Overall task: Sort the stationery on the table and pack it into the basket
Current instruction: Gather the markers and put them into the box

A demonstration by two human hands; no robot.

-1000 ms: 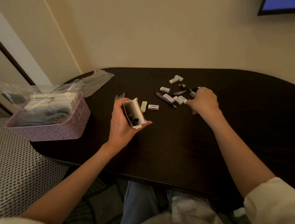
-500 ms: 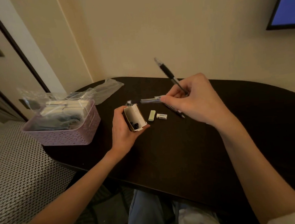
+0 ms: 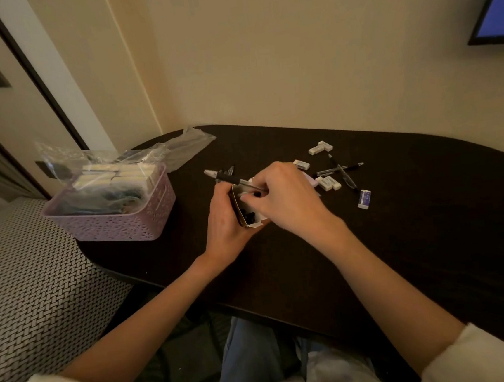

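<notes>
Black pen (image 3: 234, 180) pinched in right hand (image 3: 288, 200) fingers, over box (image 3: 240, 207) gripped by left hand (image 3: 226, 223).

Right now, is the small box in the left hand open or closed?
Open. The small box in the left hand shows its inside, with dark items at the bottom; the right hand holds a pen at its mouth.

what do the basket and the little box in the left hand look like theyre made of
Basket: looks like moulded plastic, matte lilac, judging by its pierced lattice walls. Box, held in the left hand: probably thin cardboard, with a white outside, brownish inside and a bent flap at its open end.
</notes>
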